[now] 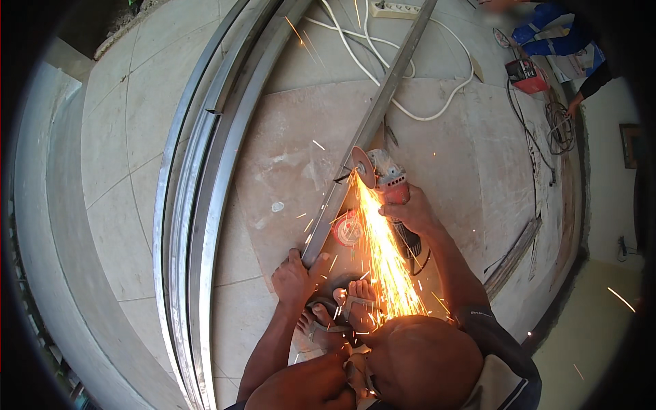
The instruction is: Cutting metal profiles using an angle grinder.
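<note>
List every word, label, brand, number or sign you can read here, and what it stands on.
No text reads clearly.
Round red-and-white disc: printing too small to read.
Dark sleeve: pale lettering, too small to read with certainty.
Red-and-black machine: front marking too small and blurred.
Red grinder: no legible lettering.

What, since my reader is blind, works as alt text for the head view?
A person's right hand holds an angle grinder at a metal bar, sparks streaming back; the left hand grips the bar. More metal lengths lie at left.
</note>
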The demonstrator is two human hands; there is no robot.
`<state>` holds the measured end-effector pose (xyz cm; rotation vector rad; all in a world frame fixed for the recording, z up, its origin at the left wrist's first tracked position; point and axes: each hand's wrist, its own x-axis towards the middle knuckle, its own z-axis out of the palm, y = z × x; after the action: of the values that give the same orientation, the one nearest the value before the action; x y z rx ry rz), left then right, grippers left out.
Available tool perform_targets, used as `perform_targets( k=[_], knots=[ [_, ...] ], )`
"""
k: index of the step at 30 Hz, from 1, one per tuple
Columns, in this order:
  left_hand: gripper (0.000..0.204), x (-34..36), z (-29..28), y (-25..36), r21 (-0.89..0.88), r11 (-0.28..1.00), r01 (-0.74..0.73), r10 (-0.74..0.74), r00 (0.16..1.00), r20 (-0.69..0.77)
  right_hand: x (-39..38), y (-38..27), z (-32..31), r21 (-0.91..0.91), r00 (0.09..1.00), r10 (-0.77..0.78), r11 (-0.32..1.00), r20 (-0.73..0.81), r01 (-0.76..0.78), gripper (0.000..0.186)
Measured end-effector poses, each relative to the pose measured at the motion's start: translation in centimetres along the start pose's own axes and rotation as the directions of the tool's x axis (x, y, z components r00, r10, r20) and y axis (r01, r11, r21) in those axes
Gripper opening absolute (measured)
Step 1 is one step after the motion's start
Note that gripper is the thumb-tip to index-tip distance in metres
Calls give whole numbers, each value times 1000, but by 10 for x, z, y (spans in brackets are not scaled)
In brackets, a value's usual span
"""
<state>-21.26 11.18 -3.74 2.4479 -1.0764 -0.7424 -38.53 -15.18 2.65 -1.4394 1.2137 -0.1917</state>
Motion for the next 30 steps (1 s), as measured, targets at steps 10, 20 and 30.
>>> perform_targets(
  k=[10,20,30],
  knots=[
    [65,-1,7,-3,57,998,-13,14,1000,-25,4,2,-2,110,995,25,993,93,-35,43],
    [66,0,2,5,-21,1000,-3,2,999,-35,7,11,-3,-10,995,-85,996,-56,85,50],
    [67,0,3,3,49,999,16,-15,1000,-28,10,-1,4,84,1000,10,996,-10,-9,54]
  ],
)
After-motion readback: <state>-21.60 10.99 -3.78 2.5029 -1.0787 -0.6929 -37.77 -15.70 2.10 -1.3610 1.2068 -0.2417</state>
